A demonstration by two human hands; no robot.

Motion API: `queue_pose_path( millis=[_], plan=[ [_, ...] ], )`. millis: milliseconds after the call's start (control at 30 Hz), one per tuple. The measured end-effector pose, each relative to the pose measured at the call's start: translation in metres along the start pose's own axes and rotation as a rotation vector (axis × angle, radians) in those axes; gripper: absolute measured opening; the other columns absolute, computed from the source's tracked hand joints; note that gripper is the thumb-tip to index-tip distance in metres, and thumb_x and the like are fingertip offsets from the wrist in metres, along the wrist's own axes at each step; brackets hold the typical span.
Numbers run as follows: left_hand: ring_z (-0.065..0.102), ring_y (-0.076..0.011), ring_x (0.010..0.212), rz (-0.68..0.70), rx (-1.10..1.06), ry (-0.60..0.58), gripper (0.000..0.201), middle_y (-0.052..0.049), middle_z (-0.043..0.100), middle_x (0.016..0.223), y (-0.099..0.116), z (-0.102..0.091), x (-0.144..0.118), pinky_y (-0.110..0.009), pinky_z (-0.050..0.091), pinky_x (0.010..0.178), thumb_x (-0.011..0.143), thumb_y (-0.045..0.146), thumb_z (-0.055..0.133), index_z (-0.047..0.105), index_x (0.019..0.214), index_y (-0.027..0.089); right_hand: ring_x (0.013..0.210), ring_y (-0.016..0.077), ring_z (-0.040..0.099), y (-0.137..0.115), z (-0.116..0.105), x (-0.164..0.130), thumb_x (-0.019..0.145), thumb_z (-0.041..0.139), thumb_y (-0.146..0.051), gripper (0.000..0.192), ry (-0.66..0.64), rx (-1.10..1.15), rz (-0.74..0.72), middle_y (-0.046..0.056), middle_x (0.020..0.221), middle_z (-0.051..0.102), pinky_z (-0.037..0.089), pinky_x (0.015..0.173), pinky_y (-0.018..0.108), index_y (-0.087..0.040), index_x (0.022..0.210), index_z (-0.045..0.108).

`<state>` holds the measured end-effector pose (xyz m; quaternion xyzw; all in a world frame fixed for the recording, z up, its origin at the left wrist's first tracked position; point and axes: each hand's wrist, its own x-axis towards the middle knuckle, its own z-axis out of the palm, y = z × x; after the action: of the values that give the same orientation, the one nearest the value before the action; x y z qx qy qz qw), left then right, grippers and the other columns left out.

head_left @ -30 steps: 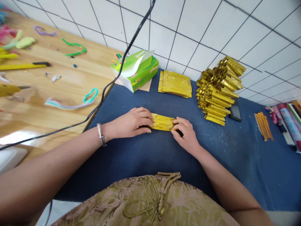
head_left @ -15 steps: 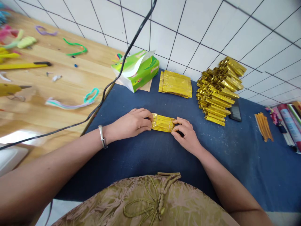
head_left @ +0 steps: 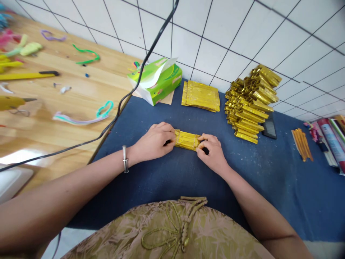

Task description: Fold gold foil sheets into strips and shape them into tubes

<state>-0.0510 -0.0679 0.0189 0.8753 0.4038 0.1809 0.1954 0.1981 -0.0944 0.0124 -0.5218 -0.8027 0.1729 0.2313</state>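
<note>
A creased piece of gold foil paper (head_left: 186, 139) lies on the dark blue cloth (head_left: 167, 176), stretched between my two hands. My left hand (head_left: 157, 142), with a silver bangle at the wrist, pinches its left end. At the right end, my right hand (head_left: 211, 151) grips the edge between thumb and fingers. Fold lines run along the strip, and both of its ends are partly hidden by my fingertips. Behind it lies a flat stack of gold foil sheets (head_left: 202, 95). To the right of that stack is a pile of folded gold strips (head_left: 248, 104).
A green tissue box (head_left: 164, 84) stands at the back. A black cable (head_left: 132, 90) crosses on the left. The wooden tabletop (head_left: 81, 82) holds pipe cleaners, a yellow cutter (head_left: 27, 75) and a glue gun (head_left: 13, 102). Right: a phone (head_left: 270, 126), orange-brown strips (head_left: 302, 144).
My left wrist has shifted right and its hand has bunched up closer over the foil's left end. The foil looks slightly narrower. My right hand has barely moved.
</note>
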Motion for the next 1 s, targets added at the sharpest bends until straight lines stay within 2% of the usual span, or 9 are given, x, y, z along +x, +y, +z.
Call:
queue_pose_path(
  millis=[400,633,1000],
  plan=[
    [0.054,-0.0156,0.091,0.021,-0.239,-0.003,0.012,-0.002,0.06,0.09,-0.015,-0.004,0.001,-0.031,0.042,0.086,0.081,0.029,0.059,0.064,0.079,0.019,0.106,0.0223,0.053,0.002,0.001,0.001,0.072,0.058,-0.018,0.007,0.013,-0.002,0.001,0.002,0.102,0.061,0.038,0.092,0.043,-0.023,0.066,0.058],
    [0.052,-0.0159,0.088,0.034,-0.129,-0.031,0.012,-0.003,0.059,0.092,-0.014,-0.003,0.002,-0.032,0.04,0.085,0.082,0.025,0.055,0.064,0.077,0.018,0.108,0.0223,0.052,0.003,0.002,0.0,0.072,0.058,-0.017,0.007,0.009,-0.003,-0.001,0.002,0.102,0.061,0.037,0.093,0.043,-0.023,0.067,0.057],
    [0.048,-0.0172,0.086,-0.078,-0.048,-0.005,0.011,-0.003,0.053,0.091,-0.006,0.003,0.006,-0.034,0.04,0.083,0.073,0.023,0.055,0.056,0.065,0.016,0.108,0.023,0.051,0.002,0.0,0.002,0.071,0.059,-0.018,0.01,-0.006,0.004,0.0,0.003,0.102,0.06,0.037,0.093,0.044,-0.023,0.066,0.053]
  ],
)
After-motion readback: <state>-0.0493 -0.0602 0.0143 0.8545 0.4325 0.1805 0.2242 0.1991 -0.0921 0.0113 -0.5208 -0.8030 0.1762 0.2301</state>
